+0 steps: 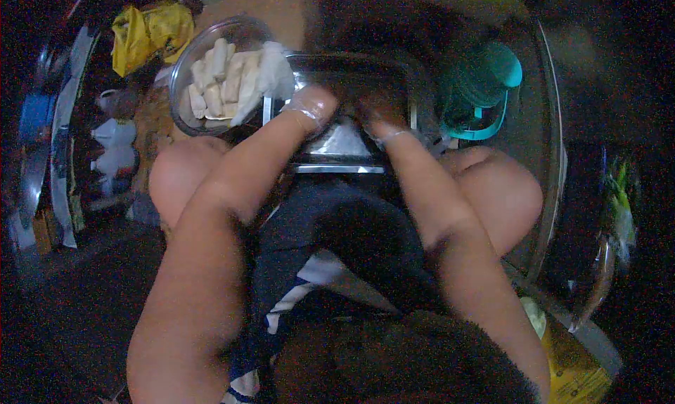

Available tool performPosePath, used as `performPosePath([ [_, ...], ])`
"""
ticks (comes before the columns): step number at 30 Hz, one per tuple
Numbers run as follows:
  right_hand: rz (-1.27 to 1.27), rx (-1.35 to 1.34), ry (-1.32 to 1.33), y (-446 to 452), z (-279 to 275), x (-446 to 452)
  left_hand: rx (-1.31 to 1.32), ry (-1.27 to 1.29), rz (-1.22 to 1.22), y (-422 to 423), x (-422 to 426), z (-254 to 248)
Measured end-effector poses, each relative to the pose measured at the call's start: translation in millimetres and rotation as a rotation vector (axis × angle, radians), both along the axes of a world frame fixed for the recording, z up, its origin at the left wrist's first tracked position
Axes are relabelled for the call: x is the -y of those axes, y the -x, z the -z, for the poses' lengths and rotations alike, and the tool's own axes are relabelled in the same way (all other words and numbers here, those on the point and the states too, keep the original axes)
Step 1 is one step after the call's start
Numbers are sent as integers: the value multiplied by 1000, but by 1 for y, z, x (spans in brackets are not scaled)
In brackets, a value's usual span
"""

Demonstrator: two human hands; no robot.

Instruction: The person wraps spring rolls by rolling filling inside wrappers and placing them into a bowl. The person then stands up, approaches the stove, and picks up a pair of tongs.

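Both hands reach into a shiny rectangular metal tray [337,169] between the knees. My left hand [316,104], in a clear plastic glove, is over the tray's left half. On the tray's right half, my right hand [380,110] also wears a clear glove. Dark shadow and blur hide the fingers of both hands, so I cannot make out what they hold or touch. Left of the tray is a round bowl [181,112] with several pale, stick-shaped pieces [235,81] in it. Something whitish and thin [275,68] lies at the bowl's right side.
A teal plastic container [478,88] stands right of the tray. Yellow plastic bags [151,35] lie beyond the bowl at the upper left. White rounded objects [114,147] are at the left. Bent knees [503,193] flank the tray. Green leafy stalks [620,200] show at the far right.
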State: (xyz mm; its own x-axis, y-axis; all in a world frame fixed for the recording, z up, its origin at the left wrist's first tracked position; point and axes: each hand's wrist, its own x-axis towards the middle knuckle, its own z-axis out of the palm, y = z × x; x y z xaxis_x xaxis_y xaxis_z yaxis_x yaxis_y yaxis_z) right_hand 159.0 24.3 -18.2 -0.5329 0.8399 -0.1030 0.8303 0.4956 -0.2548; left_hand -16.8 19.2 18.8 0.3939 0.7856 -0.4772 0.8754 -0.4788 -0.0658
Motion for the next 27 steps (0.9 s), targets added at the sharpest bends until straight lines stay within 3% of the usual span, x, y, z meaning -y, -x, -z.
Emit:
performPosePath([
  [5,103,-227,-96,0,62,-8,23,-90,-44,1,-4,15],
  [6,101,-261,-98,0,58,-5,67,-144,-58,7,-8,34],
  [8,-22,-210,-50,1,-2,12,198,-230,-141,10,-10,43],
  [10,10,-206,-3,2,18,0,373,-296,-278,6,-9,35],
  [13,109,-301,4,4,26,-4,390,-329,-190,0,-7,21],
  [16,106,-239,-75,6,17,-5,468,-524,17,12,-21,86],
  [19,40,-168,-95,3,21,-8,346,-394,49,13,-14,80],
  [22,8,-109,-40,-1,18,-6,300,-282,-76,12,-11,78],
  [27,26,-152,-71,0,21,-6,293,-342,-2,16,-16,92],
])
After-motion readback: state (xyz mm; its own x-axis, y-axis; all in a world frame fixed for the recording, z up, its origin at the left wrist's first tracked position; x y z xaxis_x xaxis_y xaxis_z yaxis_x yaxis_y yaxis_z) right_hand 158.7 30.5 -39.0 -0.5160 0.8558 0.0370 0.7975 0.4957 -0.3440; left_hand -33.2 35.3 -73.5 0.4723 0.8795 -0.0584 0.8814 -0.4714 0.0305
